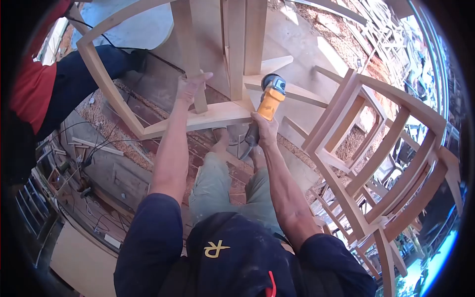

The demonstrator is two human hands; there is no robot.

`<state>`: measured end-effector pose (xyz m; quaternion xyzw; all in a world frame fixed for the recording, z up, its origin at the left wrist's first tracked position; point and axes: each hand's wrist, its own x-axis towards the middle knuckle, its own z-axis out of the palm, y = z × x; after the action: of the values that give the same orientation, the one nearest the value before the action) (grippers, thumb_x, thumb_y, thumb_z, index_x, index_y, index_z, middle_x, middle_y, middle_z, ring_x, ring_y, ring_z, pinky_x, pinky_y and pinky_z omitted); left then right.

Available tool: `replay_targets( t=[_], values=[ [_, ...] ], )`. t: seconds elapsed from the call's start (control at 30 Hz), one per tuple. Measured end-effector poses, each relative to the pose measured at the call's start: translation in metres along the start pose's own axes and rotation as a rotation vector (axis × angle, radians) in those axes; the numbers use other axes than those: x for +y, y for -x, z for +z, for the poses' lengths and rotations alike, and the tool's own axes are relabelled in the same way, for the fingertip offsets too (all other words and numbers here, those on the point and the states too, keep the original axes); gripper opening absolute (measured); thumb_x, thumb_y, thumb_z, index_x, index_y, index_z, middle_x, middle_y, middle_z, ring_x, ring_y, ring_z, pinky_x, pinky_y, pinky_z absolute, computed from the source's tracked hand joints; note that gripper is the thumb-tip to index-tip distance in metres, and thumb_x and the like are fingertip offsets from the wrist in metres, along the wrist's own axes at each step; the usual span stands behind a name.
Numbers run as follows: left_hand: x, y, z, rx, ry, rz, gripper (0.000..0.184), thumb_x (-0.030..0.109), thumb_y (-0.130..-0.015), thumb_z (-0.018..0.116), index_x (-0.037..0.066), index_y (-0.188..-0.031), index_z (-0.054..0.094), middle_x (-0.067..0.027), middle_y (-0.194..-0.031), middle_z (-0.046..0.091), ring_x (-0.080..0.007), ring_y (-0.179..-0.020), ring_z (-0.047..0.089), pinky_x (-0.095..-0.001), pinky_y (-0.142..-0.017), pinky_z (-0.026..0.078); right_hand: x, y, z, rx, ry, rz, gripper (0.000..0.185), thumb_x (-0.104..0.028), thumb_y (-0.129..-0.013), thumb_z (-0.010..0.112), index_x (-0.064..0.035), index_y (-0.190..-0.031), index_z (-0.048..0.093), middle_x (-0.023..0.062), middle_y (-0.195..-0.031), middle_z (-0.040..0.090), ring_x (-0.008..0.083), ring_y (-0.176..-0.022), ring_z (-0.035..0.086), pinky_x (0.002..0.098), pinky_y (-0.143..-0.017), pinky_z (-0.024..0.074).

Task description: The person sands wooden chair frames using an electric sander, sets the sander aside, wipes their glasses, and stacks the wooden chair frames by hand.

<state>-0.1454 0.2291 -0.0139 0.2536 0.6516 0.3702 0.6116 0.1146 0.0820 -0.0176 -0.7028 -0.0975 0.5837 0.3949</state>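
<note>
a pale, unpainted wooden frame (217, 115) stands in front of a person seen from above, at the upper middle of the view: smooth, light tan pieces, a long curved rail sweeping round on the left, straight posts rising at the centre, and a flat rail across the near side. the left hand (189, 89) lies across one post (189, 49), its fingers closed about the wood, with one digit sticking out past the post's right edge; how tightly they press, i cannot tell. the right hand (265, 129) has its fingers wrapped around the lower end of a grinder (271, 101), which has a yellow-orange body and a dark, round head pointing up and away, over the frame's right side. whether the head touches the wood, i cannot tell. to the right stands a chair frame (380, 151) of slightly redder wood with curved slats. wood shavings (329, 22) cover parts of the ground. the person wears greenish shorts (210, 185) and a dark shirt (237, 247) with a yellow mark. at the left edge is another person (39, 96) in red and dark clothing.
</note>
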Motion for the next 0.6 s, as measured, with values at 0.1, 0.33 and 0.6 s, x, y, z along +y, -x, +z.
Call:
replay_targets(
  t=[0.1, 0.33, 0.6],
  values=[
    [-0.003, -0.004, -0.002, 0.008, 0.019, 0.017, 0.029, 0.022, -0.071, 0.094, 0.012, -0.087, 0.071, 0.0006, -0.068, 0.063, -0.0118, -0.057, 0.060, -0.0289, -0.056, 0.047, -0.007, 0.007, 0.006, 0.026, -0.036, -0.034, 0.030, -0.018, -0.080, 0.083, -0.0021, -0.101, 0.069, 0.0030, -0.086, 0.068, 0.0130, -0.070, 0.064, 0.0291, -0.066, 0.0520],
    [-0.005, 0.000, 0.007, 0.089, -0.033, 0.097, 0.024, 0.017, -0.074, 0.091, 0.011, -0.082, 0.070, 0.0002, -0.066, 0.063, -0.0112, -0.056, 0.059, -0.0290, -0.056, 0.048, -0.023, 0.018, 0.016, 0.113, 0.062, 0.030, 0.039, -0.019, -0.077, 0.084, -0.0001, -0.108, 0.069, 0.0031, -0.095, 0.070, 0.0122, -0.083, 0.065, 0.0295, -0.077, 0.0530],
    [-0.060, 0.037, 0.008, 0.169, 0.013, 0.088, 0.023, 0.014, -0.075, 0.091, 0.013, -0.073, 0.068, 0.0036, -0.069, 0.062, -0.0076, -0.062, 0.055, -0.0272, -0.061, 0.042, 0.027, 0.008, 0.001, 0.219, 0.046, 0.027, 0.036, -0.021, -0.075, 0.085, -0.0017, -0.102, 0.071, 0.0019, -0.088, 0.070, 0.0123, -0.076, 0.064, 0.0301, -0.070, 0.0519]
  ],
)
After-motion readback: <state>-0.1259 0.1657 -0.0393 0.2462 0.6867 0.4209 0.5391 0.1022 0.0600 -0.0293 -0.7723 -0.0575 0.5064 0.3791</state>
